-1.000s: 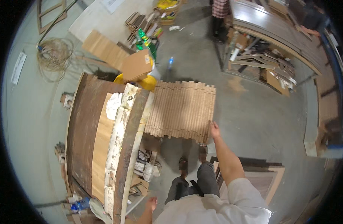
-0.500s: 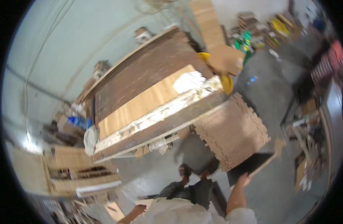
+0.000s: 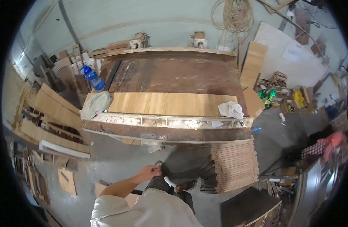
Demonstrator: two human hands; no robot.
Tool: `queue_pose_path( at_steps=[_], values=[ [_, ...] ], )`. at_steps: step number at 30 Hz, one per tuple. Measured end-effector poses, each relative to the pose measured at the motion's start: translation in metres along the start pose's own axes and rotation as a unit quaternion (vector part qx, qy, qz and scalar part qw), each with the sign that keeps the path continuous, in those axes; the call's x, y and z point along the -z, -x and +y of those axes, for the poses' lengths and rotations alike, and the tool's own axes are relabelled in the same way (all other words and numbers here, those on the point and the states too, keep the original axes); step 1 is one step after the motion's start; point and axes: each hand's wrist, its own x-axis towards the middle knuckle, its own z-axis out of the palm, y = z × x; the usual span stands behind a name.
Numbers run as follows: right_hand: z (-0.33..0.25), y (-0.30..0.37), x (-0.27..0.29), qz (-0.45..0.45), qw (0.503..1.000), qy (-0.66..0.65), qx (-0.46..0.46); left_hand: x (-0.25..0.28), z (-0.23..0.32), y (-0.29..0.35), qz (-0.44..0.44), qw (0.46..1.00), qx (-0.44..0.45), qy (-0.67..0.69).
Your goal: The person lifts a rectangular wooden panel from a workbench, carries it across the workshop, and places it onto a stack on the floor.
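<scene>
My left hand [image 3: 149,173] hangs in front of my body above the floor, beside my foot. Its fingers are loosely extended, and I see nothing in them. Only a sliver of my right hand [image 3: 240,224] shows at the lower edge, at the near edge of a dark flat panel [image 3: 244,207] with a pale wooden side; most of the grip is cut off. Beyond the panel stands a stack of brown boards [image 3: 235,166] with notched ends.
A rusty worktable [image 3: 174,72] ahead bears a long wood-grain board [image 3: 166,104], a white cloth [image 3: 231,110], a plastic bag [image 3: 96,105] and a blue bottle [image 3: 92,78]. Left stands a wooden frame [image 3: 58,104]. A person in red [image 3: 331,145] is at far right, near scrap wood.
My view has turned, so the worktable now lies level ahead. My left hand has come up and forward. My right hand and the dark panel now sit lower, partly out of view.
</scene>
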Motion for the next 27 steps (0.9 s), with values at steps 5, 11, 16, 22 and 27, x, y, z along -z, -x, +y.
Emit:
queue_pose_path(
  at_steps=[5,11,16,22,27],
  values=[
    [-0.137,0.001,0.1,0.02,0.99,-0.136,0.044,0.015,0.124,-0.067,-0.099,0.956,-0.277,0.005],
    [-0.24,0.036,0.173,0.167,0.946,-0.277,-0.031,0.014,0.243,-0.086,-0.326,0.883,-0.296,0.161],
    [-0.252,0.023,0.15,0.261,0.9,-0.33,-0.116,0.084,0.309,-0.078,-0.406,0.754,-0.043,0.515],
    [-0.301,-0.033,0.012,-0.021,0.914,-0.397,-0.083,0.284,0.222,-0.1,-0.086,0.586,-0.132,0.795],
    [-0.388,-0.08,-0.141,-0.277,0.861,-0.42,-0.079,0.387,0.098,-0.106,-0.023,0.626,-0.156,0.764]
  ],
)
